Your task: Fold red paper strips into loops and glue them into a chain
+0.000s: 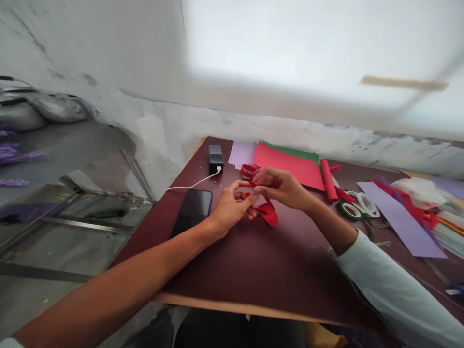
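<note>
A looped red strip hangs between my two hands above the dark red table. My left hand has its fingers closed on the strip from the left side. My right hand pinches the strip's upper part from the right, its fingertips close to those of the left. Just behind the hands lies another curled red piece. Fingers hide part of the strip where it is held.
A phone lies left of my hands, behind it a black device with a white cable. Red sheets, a red roll, tape rolls and a purple sheet lie behind and to the right.
</note>
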`<action>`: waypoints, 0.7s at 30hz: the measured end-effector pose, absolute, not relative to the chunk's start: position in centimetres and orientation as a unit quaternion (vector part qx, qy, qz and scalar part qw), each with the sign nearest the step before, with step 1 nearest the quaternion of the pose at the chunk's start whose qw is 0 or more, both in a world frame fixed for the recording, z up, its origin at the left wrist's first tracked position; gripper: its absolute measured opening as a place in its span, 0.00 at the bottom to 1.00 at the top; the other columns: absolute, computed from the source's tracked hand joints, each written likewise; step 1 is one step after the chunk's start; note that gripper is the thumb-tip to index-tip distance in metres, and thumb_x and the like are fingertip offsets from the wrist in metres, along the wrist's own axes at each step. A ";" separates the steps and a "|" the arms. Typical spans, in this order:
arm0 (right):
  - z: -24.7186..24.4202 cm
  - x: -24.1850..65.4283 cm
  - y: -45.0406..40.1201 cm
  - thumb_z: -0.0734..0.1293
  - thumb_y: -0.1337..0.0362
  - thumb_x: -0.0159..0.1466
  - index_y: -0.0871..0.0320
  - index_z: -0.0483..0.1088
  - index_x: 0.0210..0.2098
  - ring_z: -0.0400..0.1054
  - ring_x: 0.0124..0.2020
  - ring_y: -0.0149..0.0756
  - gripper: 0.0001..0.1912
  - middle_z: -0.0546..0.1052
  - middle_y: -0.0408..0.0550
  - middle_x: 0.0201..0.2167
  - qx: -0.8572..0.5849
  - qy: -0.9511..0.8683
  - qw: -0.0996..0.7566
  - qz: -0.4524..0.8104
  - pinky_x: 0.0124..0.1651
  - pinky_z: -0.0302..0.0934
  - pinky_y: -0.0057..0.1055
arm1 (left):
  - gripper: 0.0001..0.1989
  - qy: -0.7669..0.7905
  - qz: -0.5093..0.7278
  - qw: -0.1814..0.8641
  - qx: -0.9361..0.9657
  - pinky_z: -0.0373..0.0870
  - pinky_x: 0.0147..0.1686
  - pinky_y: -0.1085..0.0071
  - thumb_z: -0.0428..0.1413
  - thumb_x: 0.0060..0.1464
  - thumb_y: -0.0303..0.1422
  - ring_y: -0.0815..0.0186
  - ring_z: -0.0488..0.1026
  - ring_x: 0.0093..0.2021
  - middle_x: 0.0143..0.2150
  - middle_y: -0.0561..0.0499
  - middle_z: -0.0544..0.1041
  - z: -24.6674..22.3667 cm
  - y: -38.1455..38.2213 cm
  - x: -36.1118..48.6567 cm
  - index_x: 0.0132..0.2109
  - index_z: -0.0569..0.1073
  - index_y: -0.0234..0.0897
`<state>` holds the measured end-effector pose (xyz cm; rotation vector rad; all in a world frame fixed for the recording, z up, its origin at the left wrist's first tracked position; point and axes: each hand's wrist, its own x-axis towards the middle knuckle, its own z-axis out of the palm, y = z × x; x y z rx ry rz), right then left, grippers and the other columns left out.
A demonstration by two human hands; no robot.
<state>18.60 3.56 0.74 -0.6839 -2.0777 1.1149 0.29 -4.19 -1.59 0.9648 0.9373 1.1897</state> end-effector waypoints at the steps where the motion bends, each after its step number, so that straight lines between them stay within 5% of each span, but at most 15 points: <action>1: 0.9 18.4 3.4 0.77 0.53 0.64 0.55 0.72 0.38 0.67 0.24 0.26 0.15 0.76 0.39 0.27 -0.251 -0.794 0.335 0.440 0.26 0.62 0.26 | 0.15 0.406 0.522 0.618 0.426 0.71 0.20 0.77 0.68 0.61 0.31 0.72 0.74 0.19 0.26 0.59 0.75 -1.6 -4.2 0.3 0.50 0.72 0.35; 7: 1.5 18.1 3.4 0.73 0.53 0.69 0.56 0.70 0.31 0.70 0.26 0.28 0.17 0.75 0.44 0.29 -0.210 -0.833 0.329 0.391 0.27 0.64 0.29 | 0.21 0.405 0.540 0.593 0.439 0.67 0.17 0.78 0.71 0.55 0.44 0.76 0.68 0.18 0.27 0.59 0.73 -1.5 -4.0 0.0 0.45 0.74 0.35; 15: 1.2 18.0 6.0 0.62 0.48 0.75 0.56 0.75 0.36 0.70 0.36 0.38 0.21 0.77 0.50 0.35 -0.341 -0.874 0.302 0.170 0.41 0.66 0.38 | 0.12 0.418 0.550 0.575 0.438 0.64 0.18 0.78 0.66 0.61 0.36 0.77 0.66 0.18 0.27 0.59 0.71 -1.4 -3.9 -0.2 0.36 0.71 0.37; 18: 0.1 17.4 8.4 0.71 0.52 0.67 0.56 0.80 0.43 0.69 0.51 0.52 0.14 0.77 0.59 0.48 -0.428 -0.872 0.231 0.050 0.54 0.62 0.49 | 0.11 0.426 0.546 0.571 0.441 0.64 0.18 0.78 0.64 0.62 0.35 0.77 0.65 0.18 0.26 0.59 0.71 -1.5 -3.9 -0.2 0.35 0.71 0.37; 21: -1.4 16.7 10.3 0.76 0.58 0.62 0.55 0.82 0.45 0.71 0.48 0.54 0.13 0.78 0.60 0.48 -0.448 -0.873 0.185 0.052 0.53 0.61 0.49 | 0.11 0.433 0.540 0.563 0.452 0.61 0.17 0.78 0.63 0.62 0.35 0.76 0.64 0.16 0.25 0.59 0.71 -1.6 -3.8 -0.1 0.35 0.70 0.38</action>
